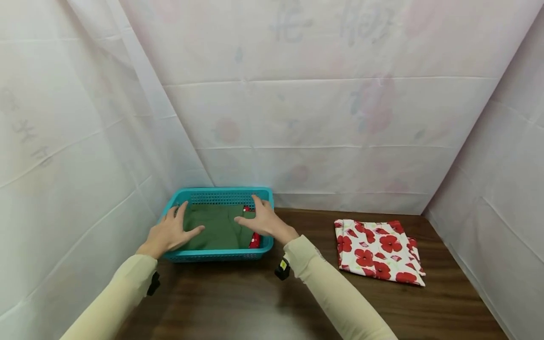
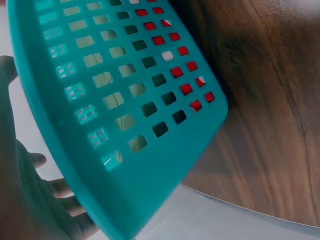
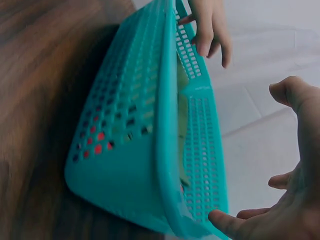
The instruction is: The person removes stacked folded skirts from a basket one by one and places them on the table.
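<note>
A turquoise plastic basket (image 1: 212, 255) with perforated sides stands on the table by the back wall. Inside lies a folded dark green cloth (image 1: 214, 226), with a bit of red, white-dotted fabric (image 1: 254, 241) showing at its right end. My left hand (image 1: 167, 233) hovers over the basket's left end, fingers spread and holding nothing. Above the right end is my right hand (image 1: 264, 220), thumb and fingers apart, also without anything in them. In the right wrist view, both hands appear close to the basket's upper rim (image 3: 167, 115). Red fabric also shows through the basket's holes in the left wrist view.
A folded white cloth with red flowers (image 1: 378, 250) lies on the dark wooden table (image 1: 238, 302), right of the basket. White sheets (image 1: 323, 123) hang as walls at the back and on both sides, the left one close to the basket.
</note>
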The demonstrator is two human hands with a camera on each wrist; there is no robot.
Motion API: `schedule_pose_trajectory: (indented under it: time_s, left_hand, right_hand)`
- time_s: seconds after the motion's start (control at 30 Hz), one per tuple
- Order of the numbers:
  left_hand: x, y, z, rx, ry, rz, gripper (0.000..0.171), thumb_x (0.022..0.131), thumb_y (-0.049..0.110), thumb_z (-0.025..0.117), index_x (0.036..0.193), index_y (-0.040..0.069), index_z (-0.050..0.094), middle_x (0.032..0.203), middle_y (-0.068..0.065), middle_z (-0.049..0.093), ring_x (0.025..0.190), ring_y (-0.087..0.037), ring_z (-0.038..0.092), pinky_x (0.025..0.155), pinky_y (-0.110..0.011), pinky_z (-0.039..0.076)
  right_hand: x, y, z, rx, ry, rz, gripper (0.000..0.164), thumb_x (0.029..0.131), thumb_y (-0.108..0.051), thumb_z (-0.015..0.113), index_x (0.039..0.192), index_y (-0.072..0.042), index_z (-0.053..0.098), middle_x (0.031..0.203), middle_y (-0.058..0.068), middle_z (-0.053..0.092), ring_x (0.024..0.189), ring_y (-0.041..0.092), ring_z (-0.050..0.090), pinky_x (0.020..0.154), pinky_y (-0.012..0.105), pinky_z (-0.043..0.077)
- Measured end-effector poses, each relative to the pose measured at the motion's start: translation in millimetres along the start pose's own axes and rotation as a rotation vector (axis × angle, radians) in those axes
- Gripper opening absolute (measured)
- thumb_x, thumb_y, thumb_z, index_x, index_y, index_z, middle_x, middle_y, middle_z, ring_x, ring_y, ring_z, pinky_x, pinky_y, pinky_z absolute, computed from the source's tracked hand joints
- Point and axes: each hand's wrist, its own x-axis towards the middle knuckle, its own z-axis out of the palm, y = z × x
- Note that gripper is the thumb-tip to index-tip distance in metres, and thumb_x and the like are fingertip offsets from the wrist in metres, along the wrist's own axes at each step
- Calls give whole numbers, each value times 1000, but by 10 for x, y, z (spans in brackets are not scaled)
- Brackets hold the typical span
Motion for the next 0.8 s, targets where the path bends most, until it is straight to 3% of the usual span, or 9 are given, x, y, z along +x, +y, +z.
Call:
schedule_pose_trajectory:
  time_s: [0.2,0.33,0.7,0.8]
  left_hand:
    - [27,13,53,-40,-40,-11,111,93,76,50,163,-1,11,154,-43,27,125,-68,46,86,-77,48]
    - [58,11,109,-62,-66,-26,114,92,78,49,163,-3,9,154,-45,25,127,-70,42,91,-79,44]
    - [104,-17,219,-120,-78,-30,113,94,74,51,162,-5,9,154,-46,24,132,-70,36,100,-80,37]
    - [114,-9,247,-131,-73,-15,111,95,72,51,161,-6,9,154,-46,25,135,-68,35,103,-79,36]
  right_hand:
    - [19,-61,203,28,-22,53,103,90,-73,60,167,-24,13,170,16,20,151,37,36,113,62,41]
    - [16,-85,319,59,-38,81,103,89,-74,60,166,-23,15,171,15,20,154,37,30,114,64,38]
    - [54,-70,574,69,-58,123,106,89,-68,67,167,-19,14,170,16,24,154,38,30,115,64,37]
    - [77,-49,612,88,-63,138,104,90,-65,68,166,-17,16,167,16,31,150,37,38,113,62,41]
